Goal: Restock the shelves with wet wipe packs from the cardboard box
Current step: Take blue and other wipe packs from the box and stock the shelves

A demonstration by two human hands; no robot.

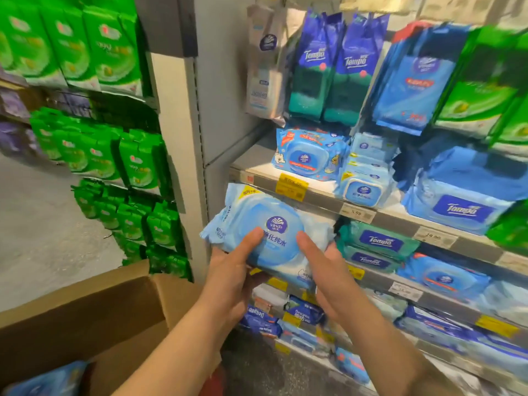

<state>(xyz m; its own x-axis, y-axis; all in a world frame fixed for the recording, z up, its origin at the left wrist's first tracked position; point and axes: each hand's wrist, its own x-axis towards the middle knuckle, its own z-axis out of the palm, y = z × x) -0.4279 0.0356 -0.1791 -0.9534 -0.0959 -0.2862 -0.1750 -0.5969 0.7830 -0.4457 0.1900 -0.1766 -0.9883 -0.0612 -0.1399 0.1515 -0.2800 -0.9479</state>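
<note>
Under my thumbs (pixel 251 238) sits a pale blue pack (pixel 265 235), its face tilted up toward me. Both hands are closed on it: my left hand (pixel 231 278) cups the near left side, my right hand (pixel 328 278) the right, remaining fingers tucked beneath, out of sight. I hold it in front of the shelf edge (pixel 323 200), beside the green Tempo packs (pixel 377 244), not yet resting on anything. I judge it soft and fairly heavy for its size, the film slick, the hard lid in the middle the only stiff part, so gripping the ends should keep it from sagging. At lower left the box (pixel 85 318) stands open, another blue pack (pixel 45 378) showing.
</note>
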